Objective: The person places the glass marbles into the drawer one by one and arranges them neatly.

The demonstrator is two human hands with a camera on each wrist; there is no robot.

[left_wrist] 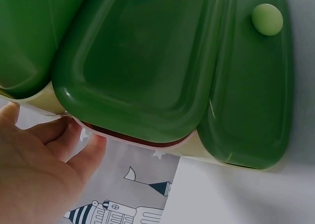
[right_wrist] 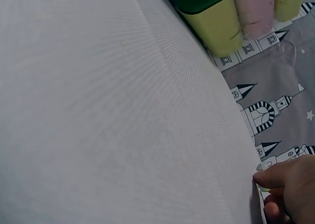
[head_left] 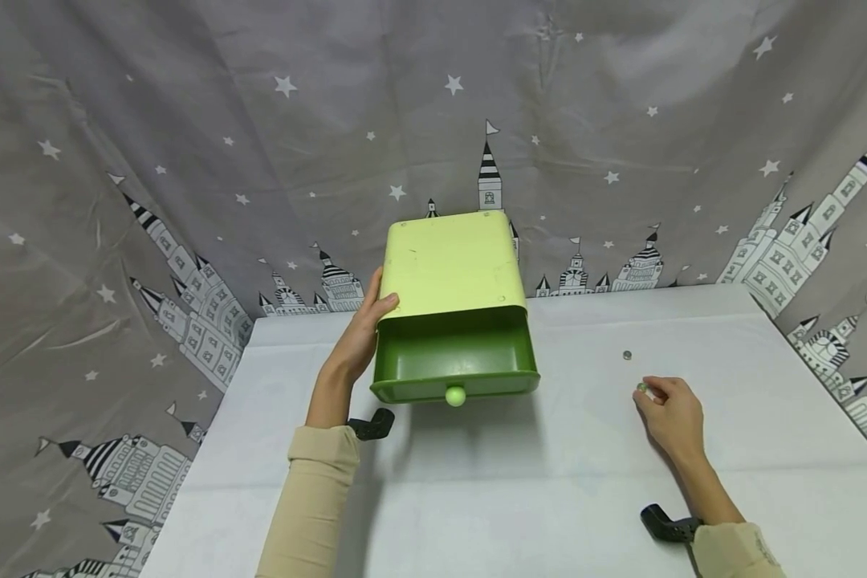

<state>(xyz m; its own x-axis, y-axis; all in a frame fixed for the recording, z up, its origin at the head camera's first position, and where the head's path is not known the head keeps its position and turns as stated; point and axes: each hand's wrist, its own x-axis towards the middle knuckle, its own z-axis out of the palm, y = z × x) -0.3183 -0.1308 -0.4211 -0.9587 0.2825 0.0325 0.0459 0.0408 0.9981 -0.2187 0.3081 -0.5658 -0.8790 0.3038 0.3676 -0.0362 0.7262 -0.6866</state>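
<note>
A small cabinet stands on the white table, with a pale yellow top [head_left: 451, 261] and a green drawer [head_left: 455, 349] pulled out, its inside bare. In the left wrist view more green drawer fronts [left_wrist: 142, 61] show, one with a light green round knob [left_wrist: 267, 19]. My left hand [head_left: 357, 333] rests against the cabinet's left side, fingertips touching the wall. To the right, my right hand [head_left: 672, 413] pinches a tiny greenish, partly clear object [head_left: 643, 387] between thumb and fingers, low over the table. Fingers hide most of it, so its kind is unclear.
Just beyond the right hand, a small dark round piece [head_left: 627, 354] lies on the white tablecloth [head_left: 585, 482]. Behind the table hangs a grey curtain [head_left: 376, 104] printed with stars and castles. Yellow and pink cabinet sides [right_wrist: 253, 10] appear in the right wrist view.
</note>
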